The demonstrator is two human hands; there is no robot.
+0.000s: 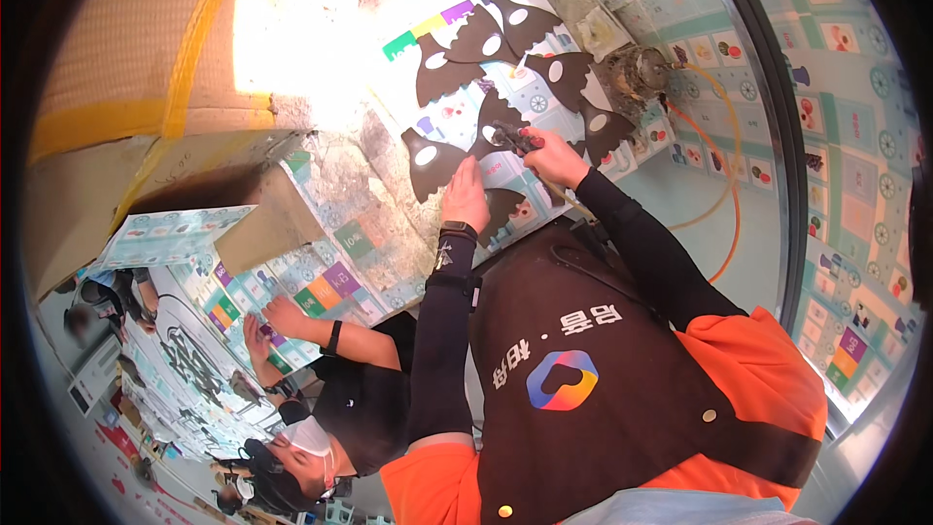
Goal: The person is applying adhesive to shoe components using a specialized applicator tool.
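In my right hand [557, 159] is a dark spray gun [512, 139] with red parts, its nozzle end over a dark piece near the middle of the board. My left hand [466, 196] lies beside it, fingers stretched out and touching or hovering at the edge of the dark pieces; which one, I cannot tell. Several flat black-brown cutouts [434, 163] with scalloped edges and a white oval opening are spread over the printed board [528, 87]. Some overlap. My forearms hide part of the board's near edge.
Hoses [736, 185] hang at the right, beside a dirty metal fixture [637, 73]. Cardboard [117, 78] with yellow tape stands at the far left. A masked co-worker [355, 394] works at the patterned table [335, 301] to my left. A dark metal post [768, 87] rises at the right.
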